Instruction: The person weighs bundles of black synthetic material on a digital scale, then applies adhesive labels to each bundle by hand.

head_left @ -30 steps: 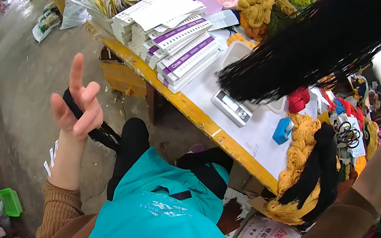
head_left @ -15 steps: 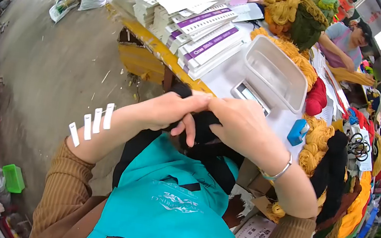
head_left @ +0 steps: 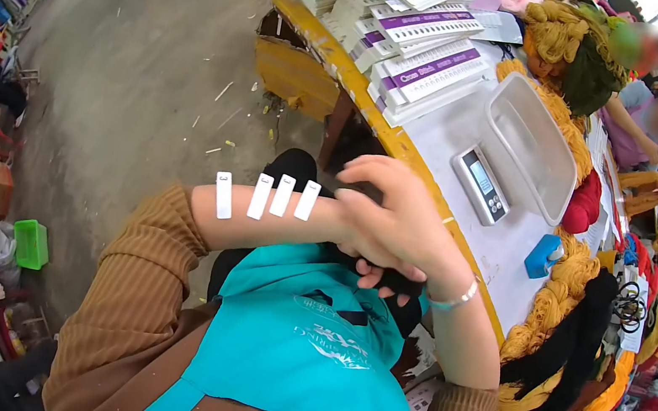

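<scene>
- Four white labels (head_left: 266, 198) stick in a row along the left forearm; each bears a small mark too tiny to read surely.
- The person's teal apron (head_left: 277, 385) carries a white printed emblem, with "SPRING" legible among creased lettering.
- The left hand (head_left: 381, 256) has its fingers curled around black yarn (head_left: 404, 285), in front of the apron.
- The right hand (head_left: 408, 215) crosses over the left, thumb and fingers spaced apart; whether it grips any yarn cannot be told.
- Stacked white cards (head_left: 428, 80) on the table (head_left: 497, 277) show purple bands reading "Cross Stitch".
- Right of them lies a digital scale (head_left: 481, 186), its screen lit, digits unreadable, beside a clear plastic container (head_left: 526, 141).
- A blue tape dispenser (head_left: 542, 256) sits next to yellow yarn (head_left: 572, 272).
- Black-handled scissors (head_left: 630, 307) rest on pale paper at far right.
</scene>
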A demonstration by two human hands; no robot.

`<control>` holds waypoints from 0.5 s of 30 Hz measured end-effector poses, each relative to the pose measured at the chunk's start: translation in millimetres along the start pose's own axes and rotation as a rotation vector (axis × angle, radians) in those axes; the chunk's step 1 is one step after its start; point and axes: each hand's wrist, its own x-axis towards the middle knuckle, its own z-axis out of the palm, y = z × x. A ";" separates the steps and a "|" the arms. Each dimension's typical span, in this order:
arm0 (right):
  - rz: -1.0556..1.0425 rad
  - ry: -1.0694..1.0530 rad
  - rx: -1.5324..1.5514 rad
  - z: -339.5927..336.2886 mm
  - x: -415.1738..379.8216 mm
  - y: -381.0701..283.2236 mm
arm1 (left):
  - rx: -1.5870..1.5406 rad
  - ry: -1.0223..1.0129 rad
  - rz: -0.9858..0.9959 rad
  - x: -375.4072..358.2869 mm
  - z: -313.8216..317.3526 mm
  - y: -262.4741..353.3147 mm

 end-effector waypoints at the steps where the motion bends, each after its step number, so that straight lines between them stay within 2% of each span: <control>1: 0.039 -0.058 0.003 11.1 7.5 1.6 | 0.025 -0.029 0.008 4.4 1.1 -4.7; 4: 0.532 -0.339 0.340 22.3 22.9 -7.7 | 0.047 -0.086 0.001 6.1 1.7 -17.3; 6: 0.521 -0.307 0.457 29.7 15.6 -5.2 | 0.029 -0.101 -0.012 5.6 0.3 -23.6; 8: 0.076 0.026 0.507 39.7 4.3 2.1 | -0.014 -0.107 -0.015 4.8 -4.5 -27.4; 9: -0.125 0.040 0.259 28.0 -4.2 -1.7 | -0.047 -0.101 -0.020 2.7 -8.3 -27.6; 11: -0.078 0.098 0.440 12.3 -23.3 -9.2 | -0.107 -0.069 -0.036 -2.0 -13.6 -27.2; 12: -0.146 0.197 0.388 1.8 -31.6 -1.7 | -0.144 -0.036 -0.052 -1.1 -14.6 -25.6; 15: 0.012 0.293 0.431 -38.1 -63.3 -3.4 | -0.226 0.152 -0.160 -10.4 -18.0 -7.1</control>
